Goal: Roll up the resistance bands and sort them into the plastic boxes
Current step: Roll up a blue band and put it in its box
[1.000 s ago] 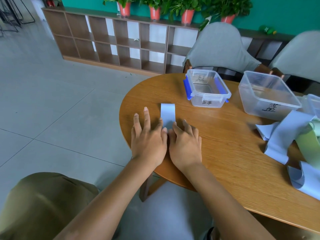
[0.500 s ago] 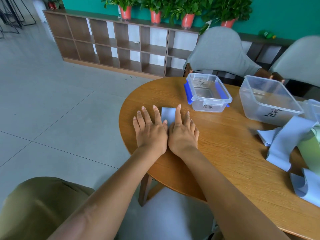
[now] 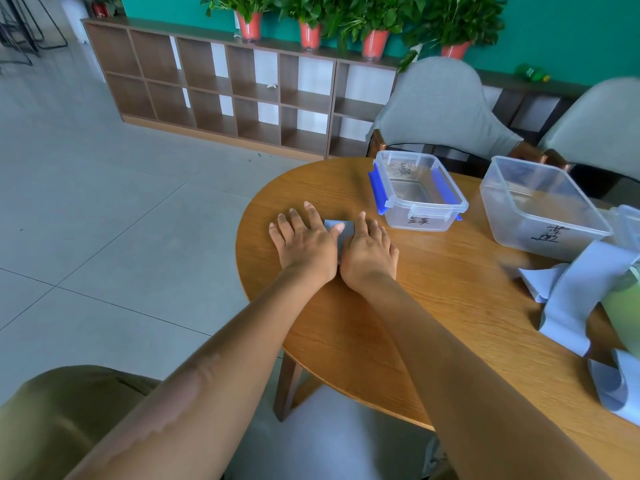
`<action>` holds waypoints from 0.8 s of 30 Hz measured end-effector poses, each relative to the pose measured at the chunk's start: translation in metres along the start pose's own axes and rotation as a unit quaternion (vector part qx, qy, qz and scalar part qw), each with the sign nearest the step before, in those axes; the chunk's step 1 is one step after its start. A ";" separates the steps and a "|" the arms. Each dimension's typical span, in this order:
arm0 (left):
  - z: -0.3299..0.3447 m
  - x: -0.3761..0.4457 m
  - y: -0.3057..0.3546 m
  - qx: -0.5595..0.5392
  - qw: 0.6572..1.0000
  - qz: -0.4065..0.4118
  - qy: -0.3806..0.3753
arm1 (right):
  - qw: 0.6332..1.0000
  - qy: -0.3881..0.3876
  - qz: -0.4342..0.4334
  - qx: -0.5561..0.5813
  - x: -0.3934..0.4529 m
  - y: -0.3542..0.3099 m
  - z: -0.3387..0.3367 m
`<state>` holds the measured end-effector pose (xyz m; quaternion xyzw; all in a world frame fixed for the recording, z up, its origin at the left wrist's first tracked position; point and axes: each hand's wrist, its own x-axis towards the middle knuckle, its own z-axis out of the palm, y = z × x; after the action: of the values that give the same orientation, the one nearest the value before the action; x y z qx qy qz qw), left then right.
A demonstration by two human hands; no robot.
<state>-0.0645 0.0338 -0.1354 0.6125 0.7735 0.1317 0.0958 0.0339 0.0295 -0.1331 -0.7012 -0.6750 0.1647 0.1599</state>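
Note:
A pale blue resistance band (image 3: 342, 229) lies flat on the round wooden table (image 3: 433, 306), mostly covered by my hands. My left hand (image 3: 304, 244) and my right hand (image 3: 369, 251) rest side by side on it, palms down with fingers stretched forward. Only a short strip of the band shows between my fingers. Just beyond stands a clear plastic box with blue clips (image 3: 417, 195), and to its right a larger clear box (image 3: 536, 206). Both carry handwritten labels. More pale blue bands (image 3: 568, 299) and a green band (image 3: 623, 306) lie tangled at the right.
Two grey chairs (image 3: 443, 109) stand behind the table. A wooden cubby shelf (image 3: 221, 88) with potted plants (image 3: 311, 19) lines the green wall. The grey tiled floor lies to the left. A third clear box (image 3: 627, 226) peeks in at the right edge.
Both hands have slid forward over the band, fingers straightening. Less of the pale blue strip now shows ahead of them than a second ago.

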 end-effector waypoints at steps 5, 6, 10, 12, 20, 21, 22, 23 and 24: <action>0.001 0.016 0.006 -0.031 0.999 -0.007 0.016 | 1.000 -0.002 0.009 0.000 0.015 -0.003 -0.001; 0.002 0.018 0.006 -0.047 0.999 -0.008 0.018 | 1.000 -0.003 0.011 -0.003 0.018 -0.004 -0.001; 0.006 0.014 0.000 -0.158 0.983 0.040 0.085 | 1.000 -0.002 0.014 -0.015 0.023 -0.004 0.001; 0.005 0.006 -0.008 -0.268 0.953 0.075 0.119 | 1.000 0.005 0.012 -0.017 0.024 -0.003 0.003; 0.002 -0.034 -0.041 -0.293 0.935 0.174 0.095 | 1.000 -0.007 0.006 -0.017 0.021 -0.002 0.001; 0.004 -0.038 -0.041 -0.260 0.940 0.199 0.094 | 1.000 -0.015 0.006 -0.018 0.021 -0.002 0.000; 0.006 -0.041 -0.041 -0.228 0.944 0.219 0.093 | 1.000 -0.021 0.006 -0.018 0.021 -0.002 -0.001; 0.007 -0.043 -0.040 -0.204 0.947 0.229 0.093 | 1.000 -0.023 0.004 -0.017 0.020 -0.001 -0.002; 0.008 -0.043 -0.038 -0.189 0.950 0.230 0.096 | 1.000 -0.026 0.000 -0.015 0.020 -0.001 -0.002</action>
<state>-0.0870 -0.0155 -0.1559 0.7291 0.5781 0.3519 0.1025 0.0350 0.0492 -0.1309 -0.6991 -0.6812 0.1725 0.1322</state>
